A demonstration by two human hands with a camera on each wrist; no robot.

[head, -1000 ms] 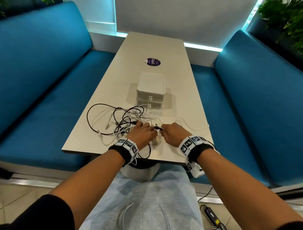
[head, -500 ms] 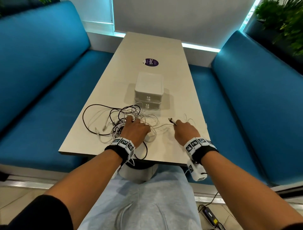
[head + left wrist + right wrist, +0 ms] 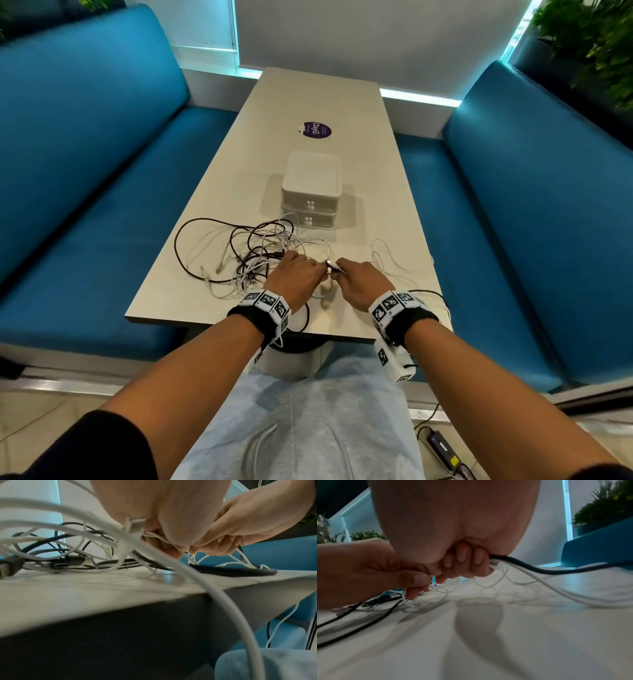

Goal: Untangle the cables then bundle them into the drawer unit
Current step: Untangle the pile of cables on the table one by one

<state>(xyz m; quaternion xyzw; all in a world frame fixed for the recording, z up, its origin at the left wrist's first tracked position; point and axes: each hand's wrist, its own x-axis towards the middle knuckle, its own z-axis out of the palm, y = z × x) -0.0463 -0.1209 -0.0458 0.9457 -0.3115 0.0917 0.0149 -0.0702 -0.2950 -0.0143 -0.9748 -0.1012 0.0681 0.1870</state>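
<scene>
Two hands meet over the near end of the beige table point(image 3: 318, 99) in the head view: the left hand point(image 3: 294, 277) sits on the right edge of a tangle of black and white cables point(image 3: 246, 253), and the right hand point(image 3: 359, 284), just beside it, pinches a metal-tipped connector point(image 3: 331, 268) between them. Ahead of both hands stands the white two-drawer unit point(image 3: 311, 192), both drawers closed; beyond it lies a purple sticker point(image 3: 317, 129). A thin white cable point(image 3: 387, 257) loops off to the right of the right hand.

From the left wrist, the left hand point(image 3: 164, 513) curls its fingers around thin white strands, with the right hand point(image 3: 248, 524) touching it; a white connector point(image 3: 135, 524) appears pressed under the palm, though blur makes this uncertain.

From the right wrist, the right hand point(image 3: 453, 527) has its fingers point(image 3: 467, 563) curled around a black cable point(image 3: 539, 569) and white strands, while the left hand point(image 3: 373, 568) pinches thin white wire beside it.
</scene>
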